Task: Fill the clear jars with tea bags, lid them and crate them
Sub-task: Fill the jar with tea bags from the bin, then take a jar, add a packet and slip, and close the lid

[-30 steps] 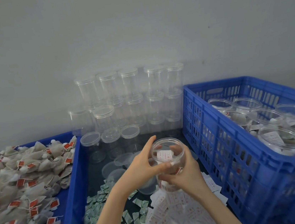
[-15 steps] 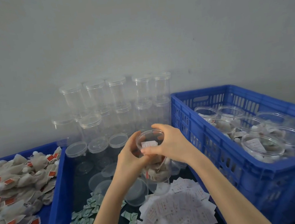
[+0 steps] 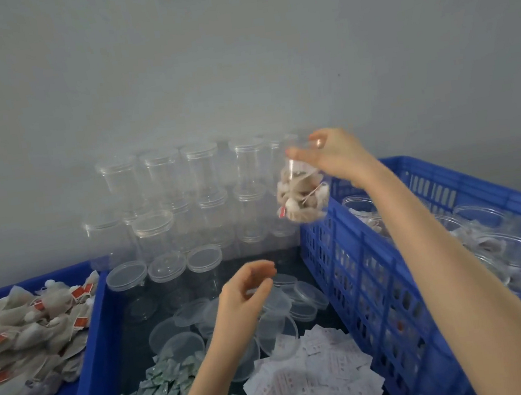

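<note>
lifted: right hand (image 3: 339, 154) pinching filled jar (image 3: 301, 192) above blue crate (image 3: 341, 253) | left hand (image 3: 241, 294) loosely curled, empty | writing unreadable

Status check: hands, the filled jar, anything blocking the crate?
Right hand grips filled jar by its top, raised over blue crate's near corner. Left hand loosely curled, empty, above loose lids. Nothing blocking.

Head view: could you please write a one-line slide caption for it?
Right hand carries a filled jar toward the blue crate; left hand hovers, holding nothing, over loose lids.
</note>
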Tool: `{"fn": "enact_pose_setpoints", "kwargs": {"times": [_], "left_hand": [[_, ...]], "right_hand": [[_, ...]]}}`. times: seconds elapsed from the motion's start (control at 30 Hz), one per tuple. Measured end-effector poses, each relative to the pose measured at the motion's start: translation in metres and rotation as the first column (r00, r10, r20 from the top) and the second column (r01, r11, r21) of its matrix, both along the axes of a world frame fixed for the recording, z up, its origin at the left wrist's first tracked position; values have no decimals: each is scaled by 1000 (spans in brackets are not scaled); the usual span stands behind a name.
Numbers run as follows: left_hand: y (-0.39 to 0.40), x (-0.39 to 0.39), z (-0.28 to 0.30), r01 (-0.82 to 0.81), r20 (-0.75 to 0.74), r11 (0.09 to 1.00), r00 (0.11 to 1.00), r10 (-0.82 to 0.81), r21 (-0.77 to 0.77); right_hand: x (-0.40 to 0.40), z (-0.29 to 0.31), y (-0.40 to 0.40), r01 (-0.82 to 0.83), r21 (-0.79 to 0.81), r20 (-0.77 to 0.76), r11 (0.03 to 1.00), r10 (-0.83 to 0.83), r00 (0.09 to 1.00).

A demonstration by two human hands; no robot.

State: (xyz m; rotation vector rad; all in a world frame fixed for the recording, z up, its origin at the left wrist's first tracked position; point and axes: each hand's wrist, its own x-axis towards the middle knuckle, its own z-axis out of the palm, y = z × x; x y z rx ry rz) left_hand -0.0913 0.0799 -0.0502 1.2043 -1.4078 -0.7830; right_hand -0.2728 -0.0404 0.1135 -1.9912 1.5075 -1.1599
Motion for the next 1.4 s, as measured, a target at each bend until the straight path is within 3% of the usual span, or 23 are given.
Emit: {"fn": "enact_pose_setpoints", "kwargs": {"times": [0.27, 0.4, 0.53, 0.7, 0.8, 0.93, 1.1, 1.27, 1.4], "left_hand": [[11, -8, -27, 113, -213, 980, 974, -76, 163], [14, -11, -36, 162, -236, 961, 966, -107, 226], [14, -13, -40, 205, -240, 943, 960, -142, 264], [19, -21, -49, 158, -109, 961, 985, -136, 225], [21, -27, -50, 121, -175, 969, 981, -83, 215], [18, -29, -45, 149, -251, 967, 963, -94, 208], [13, -25, -49, 157, -161, 970, 979, -128, 184], [12, -19, -51, 205, -139, 953, 974, -177, 223], [11, -16, -53, 205, -139, 952, 975, -176, 230]], "right_hand": [[-51, 22, -85, 283, -43, 134, 958, -275, 952], [-61, 9, -119, 341, -91, 94, 936, -333, 938], [-69, -20, -148, 294, -18, 21, 956, -294, 956], [-76, -52, -175, 225, 31, -56, 974, -223, 973], [-79, -67, -184, 157, 128, -135, 979, -140, 981], [-82, -81, -191, 140, 264, -244, 954, -75, 967], [-82, -90, -193, 140, 428, -386, 893, 41, 921], [-74, -86, -192, 158, 426, -510, 891, 91, 856], [-78, -79, -191, 152, 528, -481, 836, 147, 864]]}}
